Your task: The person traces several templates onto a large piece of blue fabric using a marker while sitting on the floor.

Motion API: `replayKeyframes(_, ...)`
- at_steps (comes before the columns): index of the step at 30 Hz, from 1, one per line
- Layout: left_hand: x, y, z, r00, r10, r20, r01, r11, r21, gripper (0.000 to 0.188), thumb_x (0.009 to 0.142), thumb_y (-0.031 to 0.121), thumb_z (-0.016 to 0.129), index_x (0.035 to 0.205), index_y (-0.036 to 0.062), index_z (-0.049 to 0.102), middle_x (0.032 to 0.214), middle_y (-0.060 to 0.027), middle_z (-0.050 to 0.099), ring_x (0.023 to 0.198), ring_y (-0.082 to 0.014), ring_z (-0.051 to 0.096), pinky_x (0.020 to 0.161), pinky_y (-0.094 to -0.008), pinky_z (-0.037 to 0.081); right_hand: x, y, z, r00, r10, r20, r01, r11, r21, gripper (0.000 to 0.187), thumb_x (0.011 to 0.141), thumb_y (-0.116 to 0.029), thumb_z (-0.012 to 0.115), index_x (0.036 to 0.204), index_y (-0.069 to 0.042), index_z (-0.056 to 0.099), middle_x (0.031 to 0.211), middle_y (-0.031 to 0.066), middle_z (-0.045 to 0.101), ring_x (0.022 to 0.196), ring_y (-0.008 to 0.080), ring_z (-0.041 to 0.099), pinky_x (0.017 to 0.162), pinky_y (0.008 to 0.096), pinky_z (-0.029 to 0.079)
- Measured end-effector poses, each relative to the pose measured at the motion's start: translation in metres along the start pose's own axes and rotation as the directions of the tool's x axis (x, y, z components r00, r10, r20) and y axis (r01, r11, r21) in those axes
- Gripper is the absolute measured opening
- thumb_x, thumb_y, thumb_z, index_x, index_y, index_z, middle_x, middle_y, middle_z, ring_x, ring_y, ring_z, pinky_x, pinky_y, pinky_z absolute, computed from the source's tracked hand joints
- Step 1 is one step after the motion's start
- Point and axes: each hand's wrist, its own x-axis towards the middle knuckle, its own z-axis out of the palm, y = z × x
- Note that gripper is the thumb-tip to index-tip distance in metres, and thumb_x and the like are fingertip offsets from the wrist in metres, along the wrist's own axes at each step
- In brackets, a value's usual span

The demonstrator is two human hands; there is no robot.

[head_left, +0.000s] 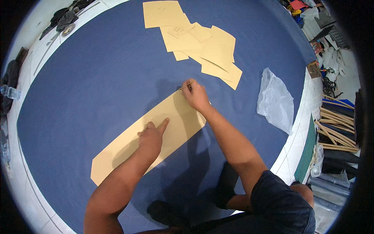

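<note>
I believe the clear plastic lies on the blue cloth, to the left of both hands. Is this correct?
The side is wrong: in the head view, the clear plastic lies on the blue cloth, to the right of the left hand and the right hand.

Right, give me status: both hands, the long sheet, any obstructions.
Left hand over long tan sheet, forefinger out. Right hand at sheet's far end, fingers pinched, contents unclear. Paper pieces beyond, translucent plastic rightward, both off it.
</note>
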Motion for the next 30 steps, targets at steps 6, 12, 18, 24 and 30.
replayKeyframes(6, 0.019, 0.004, 0.009, 0.977, 0.168, -0.128, -0.133, 0.960, 0.248, 0.095, 0.079, 0.022, 0.081, 0.159, 0.0190, 0.029, 0.142, -0.0218, 0.044, 0.130, -0.0381, 0.054, 0.101, -0.0454, 0.054, -0.002, 0.010, 0.001, 0.999, -0.044, -0.009, 0.043, 0.995, -0.087, 0.024, 0.099, -0.021, 0.062, 0.108, 0.000, 0.065, 0.087, 0.0166, 0.075, 0.080, 0.0292, 0.075, 0.073, 0.0391, 0.057)
replayKeyframes(12, 0.039, 0.005, 0.044, 0.907, 0.282, -0.313, -0.170, 0.925, 0.341, 0.091, 0.076, 0.036, 0.085, 0.146, 0.0004, 0.040, 0.155, -0.0240, 0.034, 0.146, -0.0459, 0.034, 0.109, -0.0435, 0.049, -0.010, 0.021, -0.011, 0.997, -0.044, -0.068, 0.038, 0.996, -0.087, 0.020, 0.098, -0.019, 0.062, 0.105, 0.000, 0.065, 0.086, 0.0156, 0.074, 0.076, 0.0279, 0.072, 0.072, 0.0386, 0.056)
replayKeyframes(18, 0.035, 0.026, -0.029, 0.967, 0.228, -0.114, -0.231, 0.973, -0.009, 0.091, 0.080, 0.045, 0.083, 0.149, 0.0046, 0.039, 0.139, -0.0210, 0.045, 0.133, -0.0416, 0.049, 0.103, -0.0442, 0.053, -0.012, 0.048, -0.042, 0.986, 0.037, -0.163, -0.046, 0.998, -0.052, 0.021, 0.097, -0.019, 0.062, 0.105, 0.000, 0.066, 0.089, 0.0207, 0.073, 0.082, 0.0358, 0.073, 0.074, 0.0426, 0.056)
replayKeyframes(24, 0.058, 0.046, -0.027, 0.977, 0.150, -0.148, -0.145, 0.988, 0.046, 0.102, 0.077, 0.051, 0.084, 0.161, 0.0346, 0.028, 0.124, -0.0168, 0.051, 0.114, -0.0360, 0.062, 0.094, -0.0499, 0.054, -0.011, 0.052, -0.041, 0.981, 0.076, -0.180, -0.088, 0.994, -0.059, 0.020, 0.096, -0.017, 0.062, 0.104, 0.001, 0.066, 0.089, 0.0214, 0.073, 0.081, 0.0367, 0.072, 0.074, 0.0433, 0.056)
replayKeyframes(30, 0.066, 0.064, -0.057, 0.995, 0.071, 0.064, -0.077, 0.991, 0.106, 0.102, 0.078, 0.049, 0.084, 0.161, 0.0346, 0.027, 0.131, -0.0160, 0.050, 0.122, -0.0360, 0.059, 0.100, -0.0555, 0.051, -0.012, 0.071, -0.039, 0.971, 0.181, -0.155, -0.165, 0.980, 0.110, 0.019, 0.101, -0.014, 0.059, 0.110, 0.003, 0.057, 0.093, 0.0145, 0.071, 0.077, 0.0176, 0.073, 0.065, 0.0330, 0.059)
